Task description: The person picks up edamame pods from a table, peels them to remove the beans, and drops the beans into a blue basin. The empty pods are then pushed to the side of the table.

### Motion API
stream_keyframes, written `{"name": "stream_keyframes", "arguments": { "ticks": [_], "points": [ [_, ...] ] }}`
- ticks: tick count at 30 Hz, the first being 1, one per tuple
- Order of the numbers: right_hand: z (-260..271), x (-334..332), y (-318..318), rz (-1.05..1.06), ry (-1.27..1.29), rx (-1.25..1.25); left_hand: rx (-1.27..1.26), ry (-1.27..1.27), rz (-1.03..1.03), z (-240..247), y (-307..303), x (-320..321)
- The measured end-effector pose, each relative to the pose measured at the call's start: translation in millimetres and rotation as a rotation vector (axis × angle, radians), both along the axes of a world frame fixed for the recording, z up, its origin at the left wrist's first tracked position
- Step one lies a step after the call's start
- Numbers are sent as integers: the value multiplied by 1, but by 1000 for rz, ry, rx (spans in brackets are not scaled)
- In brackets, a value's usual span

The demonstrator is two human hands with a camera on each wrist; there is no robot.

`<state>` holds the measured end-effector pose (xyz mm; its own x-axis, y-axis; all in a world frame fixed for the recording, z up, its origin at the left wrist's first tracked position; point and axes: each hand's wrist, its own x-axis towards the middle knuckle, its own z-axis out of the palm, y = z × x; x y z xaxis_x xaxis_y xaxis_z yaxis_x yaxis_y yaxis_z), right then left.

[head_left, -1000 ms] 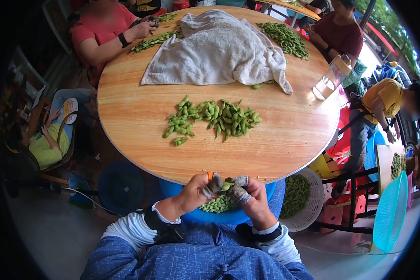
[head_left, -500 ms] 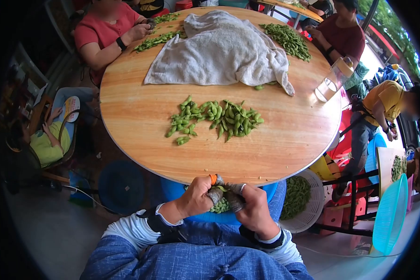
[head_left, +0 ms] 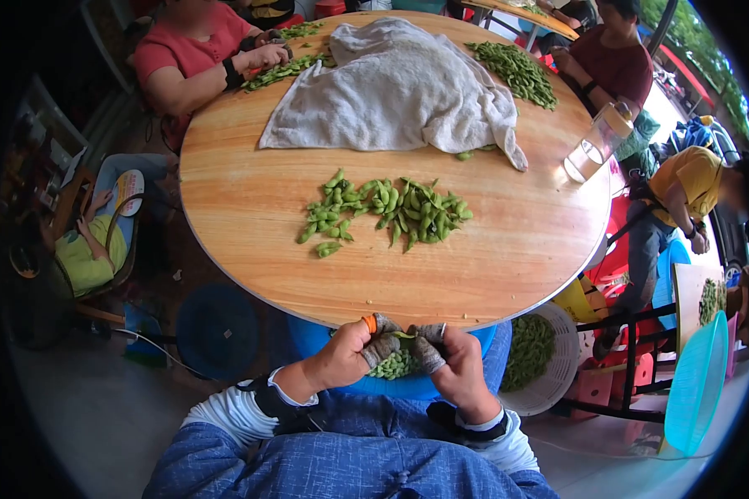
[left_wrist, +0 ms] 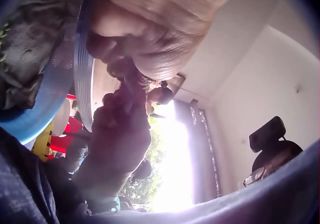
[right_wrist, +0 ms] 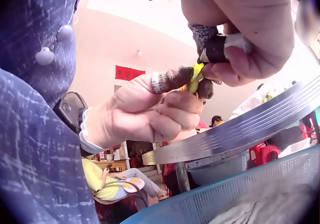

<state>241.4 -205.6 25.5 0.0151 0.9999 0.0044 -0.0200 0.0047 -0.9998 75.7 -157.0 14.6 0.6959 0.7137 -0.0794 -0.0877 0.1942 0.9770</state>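
Note:
Over the table's near edge, my left hand (head_left: 339, 356) and right hand (head_left: 460, 374) meet with a green soybean pod (right_wrist: 195, 77) between them. Knitted fingertip covers wrap the thumbs and index fingers of both. In the right wrist view, the left thumb and finger pinch the pod from one side, and the right fingertips grip its upper end. Below them sits a blue basin (head_left: 305, 339) with shelled green beans (head_left: 391, 366) in it. A loose heap of pods (head_left: 424, 214) lies ahead on the round wooden table (head_left: 349, 287). The left wrist view is dark around the fingers.
A white towel (head_left: 391, 91) covers something mid-table, with more pods (head_left: 516, 75) beyond it. A clear bottle (head_left: 589, 154) stands near the right edge. To my lower right is a white basket (head_left: 564, 358) holding pods. Other people sit around the table.
Both hands stay close together over the basin; their fingers have shifted around the pod, and the right hand has turned. The view has moved slightly. The heap on the table looks the same.

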Motion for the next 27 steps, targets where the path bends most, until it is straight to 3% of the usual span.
{"name": "stream_keyframes", "arguments": {
  "ticks": [2, 5, 6, 12, 15, 18, 22, 27],
  "points": [
    [3, -1, -1, 29, -168, 78, 94, 30, -6, -11, 2, -3],
    [3, -1, -2, 50, -332, 174, -220, -3, -16, 1, 2, -3],
    [2, -2, -1, 55, -371, 202, -221, 15, -10, -1, 2, -4],
    [4, -8, 1, 41, -410, 372, -210, 5, 4, -20, 4, -9],
    [1, -3, -4, 65, -437, 295, -235, -39, 19, -14, 2, -4],
    [-1, 0, -4, 12, 184, -82, -267, -15, 26, 8, 1, 3],
    [5, 6, -4, 66, 365, -144, -204, 36, 1, 8, 5, 0],
    [8, 4, -10, 140, -165, 101, -159, 35, -72, 4, 6, -7]
  ]
}}
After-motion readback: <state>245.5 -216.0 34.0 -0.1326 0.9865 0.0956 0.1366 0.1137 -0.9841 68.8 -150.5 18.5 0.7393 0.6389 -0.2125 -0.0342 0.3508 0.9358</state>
